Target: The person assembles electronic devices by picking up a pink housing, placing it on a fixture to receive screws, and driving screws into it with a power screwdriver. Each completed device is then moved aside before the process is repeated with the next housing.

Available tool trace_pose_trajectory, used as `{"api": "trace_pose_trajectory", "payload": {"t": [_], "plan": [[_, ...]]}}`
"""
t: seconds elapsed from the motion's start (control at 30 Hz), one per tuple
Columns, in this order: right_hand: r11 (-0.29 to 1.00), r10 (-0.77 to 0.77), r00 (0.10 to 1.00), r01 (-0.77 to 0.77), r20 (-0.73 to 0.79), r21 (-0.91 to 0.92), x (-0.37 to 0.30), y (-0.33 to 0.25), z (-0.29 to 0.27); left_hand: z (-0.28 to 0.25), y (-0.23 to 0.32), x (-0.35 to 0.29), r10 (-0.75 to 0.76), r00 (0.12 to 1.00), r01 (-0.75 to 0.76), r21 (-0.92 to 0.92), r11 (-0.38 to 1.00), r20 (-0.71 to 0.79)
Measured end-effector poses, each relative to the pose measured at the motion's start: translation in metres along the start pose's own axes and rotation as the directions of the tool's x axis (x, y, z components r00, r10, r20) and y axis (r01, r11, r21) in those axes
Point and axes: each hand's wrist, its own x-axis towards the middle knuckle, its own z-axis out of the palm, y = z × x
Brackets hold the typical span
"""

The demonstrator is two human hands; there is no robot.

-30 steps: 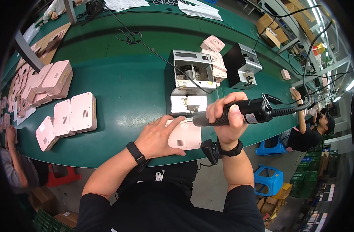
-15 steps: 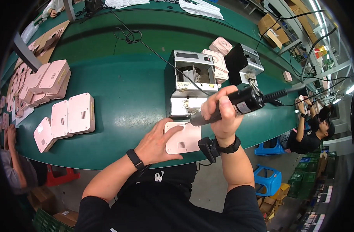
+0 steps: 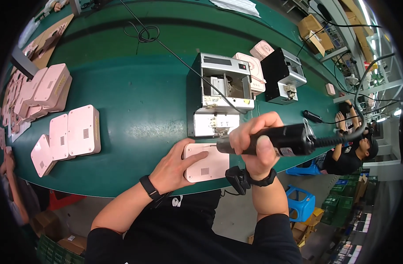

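Observation:
A pink plastic case (image 3: pixel 215 162) with a small vent grille lies flat at the table's near edge. My left hand (image 3: pixel 171 166) grips its left end, with the thumb resting across the top face. In my right hand (image 3: pixel 259 152) is a black corded electric screwdriver (image 3: pixel 289 138), held nearly level with its fingers wrapped around the body. The thin bit points left over the case's upper edge. Whether the tip touches a screw hole I cannot tell. Just beyond the case stands a grey-and-black screw feeder (image 3: pixel 225 66).
Pink cases (image 3: pixel 83 130) lie to the left, with more stacked (image 3: pixel 51 86) behind. A second feeder (image 3: pixel 283 75) stands at right, near another black screwdriver (image 3: pixel 312 116). A looped cable (image 3: pixel 179 59) hangs across the table. A co-worker (image 3: pixel 351 149) sits at far right.
The screwdriver's rear end has swung down toward me, so the tool lies more level. My left hand keeps its hold on the case. The whole view has shifted slightly.

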Motion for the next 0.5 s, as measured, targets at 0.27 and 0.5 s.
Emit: {"api": "trace_pose_trajectory", "payload": {"t": [0.27,0.5], "plan": [[0.984,0.078,0.993,-0.09,-0.085,-0.154,0.003,-0.012,0.01,0.003,-0.005,0.004,-0.036,0.999,0.036,-0.002,0.999,-0.016],[0.986,0.049,0.996,-0.06,-0.076,-0.153,0.001,-0.013,0.011,0.002,-0.006,0.005,-0.049,0.999,0.049,0.004,0.999,0.004]]}}
